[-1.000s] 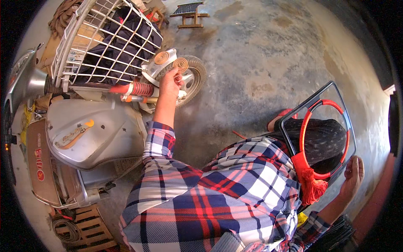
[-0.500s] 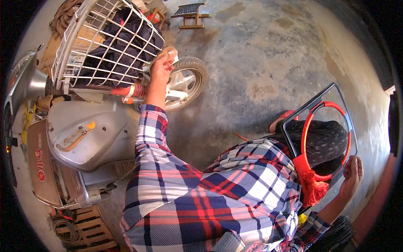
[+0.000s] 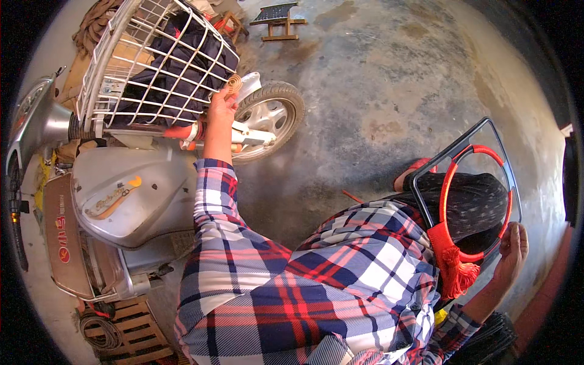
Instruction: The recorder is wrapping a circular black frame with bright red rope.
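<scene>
My left hand (image 3: 220,102) is stretched up to the front rim of a white wire basket (image 3: 115,73) on a grey scooter (image 3: 131,194). Its fingers pinch a small round tan ribbed disc (image 3: 233,81) against the wires. Dark cloth (image 3: 176,67) fills the basket. My right hand (image 3: 513,250) is low at the right, gripping the lower edge of a black rectangular frame (image 3: 420,198). The frame carries a red ring (image 3: 450,176) with a red tassel (image 3: 455,271) hanging from it. My plaid sleeves cover both forearms.
The scooter's front wheel (image 3: 271,115) stands just right of my left arm on stained concrete floor (image 3: 389,79). A small wooden stool (image 3: 278,17) sits at the top. A wooden pallet (image 3: 131,331) with a coiled cable lies at the lower left. A thin red stick (image 3: 353,196) lies on the floor.
My left hand has risen from the wheel hub area to the basket's rim with the tan disc. My right hand and the frame have stayed where they were.
</scene>
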The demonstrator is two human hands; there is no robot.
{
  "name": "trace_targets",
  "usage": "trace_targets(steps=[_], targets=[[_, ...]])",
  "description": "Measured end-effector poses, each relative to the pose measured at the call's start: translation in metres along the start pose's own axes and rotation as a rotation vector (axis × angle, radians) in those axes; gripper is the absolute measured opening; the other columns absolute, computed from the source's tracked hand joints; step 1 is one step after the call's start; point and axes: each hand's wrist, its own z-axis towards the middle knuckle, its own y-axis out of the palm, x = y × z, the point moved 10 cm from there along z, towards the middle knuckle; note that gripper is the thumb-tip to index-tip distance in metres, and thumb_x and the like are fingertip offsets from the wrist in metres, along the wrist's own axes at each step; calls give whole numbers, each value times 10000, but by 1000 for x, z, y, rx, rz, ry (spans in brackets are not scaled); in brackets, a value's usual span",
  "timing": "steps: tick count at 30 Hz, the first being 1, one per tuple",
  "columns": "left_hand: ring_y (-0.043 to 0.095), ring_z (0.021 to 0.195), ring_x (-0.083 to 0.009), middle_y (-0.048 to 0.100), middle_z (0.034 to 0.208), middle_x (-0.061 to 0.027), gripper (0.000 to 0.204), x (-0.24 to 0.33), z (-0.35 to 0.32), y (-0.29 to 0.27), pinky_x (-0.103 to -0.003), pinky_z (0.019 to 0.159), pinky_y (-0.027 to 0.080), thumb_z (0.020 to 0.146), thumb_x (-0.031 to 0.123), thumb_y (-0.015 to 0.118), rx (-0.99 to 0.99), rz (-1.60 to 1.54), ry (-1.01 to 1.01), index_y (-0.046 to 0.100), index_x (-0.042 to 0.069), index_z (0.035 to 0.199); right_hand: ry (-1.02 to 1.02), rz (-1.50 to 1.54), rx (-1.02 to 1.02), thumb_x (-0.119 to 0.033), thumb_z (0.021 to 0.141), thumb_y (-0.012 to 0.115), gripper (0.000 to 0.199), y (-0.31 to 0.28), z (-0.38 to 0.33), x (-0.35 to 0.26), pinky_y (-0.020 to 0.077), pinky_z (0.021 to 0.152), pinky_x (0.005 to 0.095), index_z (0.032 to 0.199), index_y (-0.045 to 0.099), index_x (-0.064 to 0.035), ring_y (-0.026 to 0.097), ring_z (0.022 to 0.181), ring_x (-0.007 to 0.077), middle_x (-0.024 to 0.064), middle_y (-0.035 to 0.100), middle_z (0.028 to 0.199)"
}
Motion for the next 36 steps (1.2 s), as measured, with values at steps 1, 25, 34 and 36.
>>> trace_targets(steps=[1,25,34,36], targets=[[629,840,-170,672,984,-20,230,1,3,-3,-319,673,404,847,212,637,2,0,2,623,126,1060,-1,2,-2,-232,952,576,179,-1,1,0,253,498,167,983,632,-66,406,598,1,-60,550,751],[462,542,-116,545,677,1,144,45,-36,71,-300,459,343,798,186,693,-193,633,307,599,79,775,18,2,-23,-253,954,575,184,-2,-2,1,276,520,162,980,642,-84,419,628,-2,-69,569,776],[537,685,-134,610,723,-15,185,33,-3,53,-299,646,410,816,197,650,-139,657,424,638,18,771,13,-1,-24,-254,954,577,175,-3,-2,5,265,513,166,966,640,-92,405,611,-1,-69,570,774],[545,722,-142,616,760,-24,195,30,-6,64,-302,667,419,798,208,664,-152,627,417,631,18,821,13,-2,1,-254,954,577,171,-6,-3,5,258,507,166,957,635,-93,402,608,-3,-72,563,765]])
